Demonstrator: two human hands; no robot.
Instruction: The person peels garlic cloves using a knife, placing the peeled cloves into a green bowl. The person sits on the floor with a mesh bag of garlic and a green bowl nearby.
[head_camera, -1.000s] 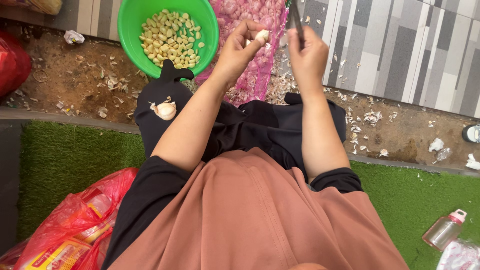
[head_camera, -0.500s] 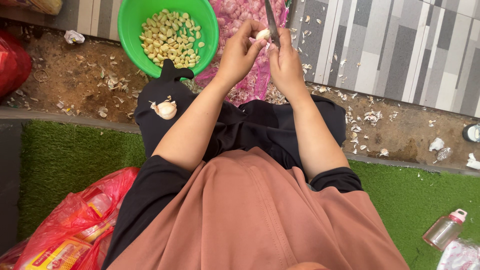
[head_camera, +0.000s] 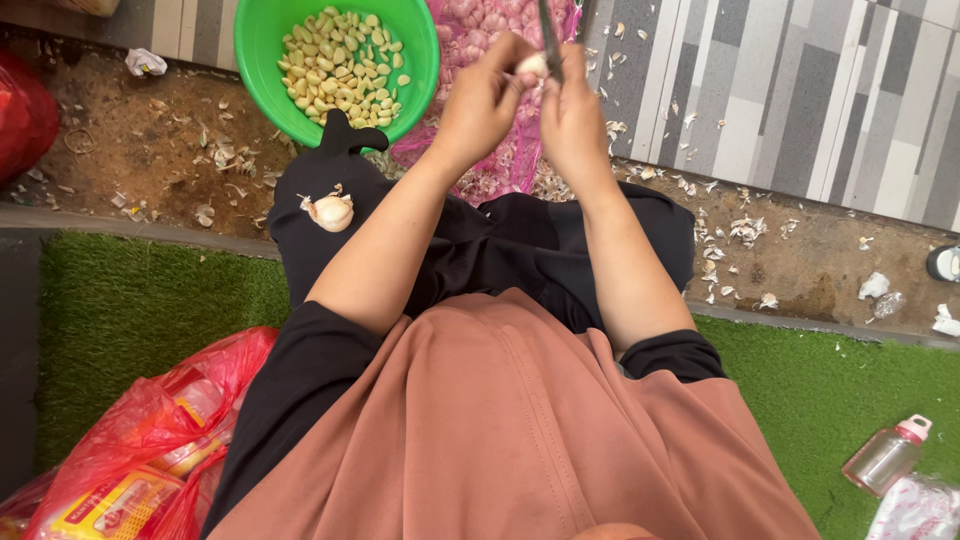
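Sitting on the green grass mat (head_camera: 150, 300), the person had a black cloth over the knees and a big green bowl (head_camera: 262, 40) of peeled garlic just past them. A pink net bag (head_camera: 500, 160) of garlic lay under the hands, beside the bowl. A red plastic bag (head_camera: 140, 440) sat by the left hip, and a small clear bottle (head_camera: 885, 455) lay on the mat to the right. One half-peeled garlic bulb (head_camera: 332, 211) rested on the left knee.

The left hand (head_camera: 485, 95) was curled shut on a small garlic clove (head_camera: 533, 64) — pinched at the fingertips. The right hand (head_camera: 575, 115) was closed around a knife (head_camera: 548, 35), blade up, touching the clove.

To peel well, I think the blade should only catch the thin skin, with slow, tiny moves — and fingers kept off the edge.
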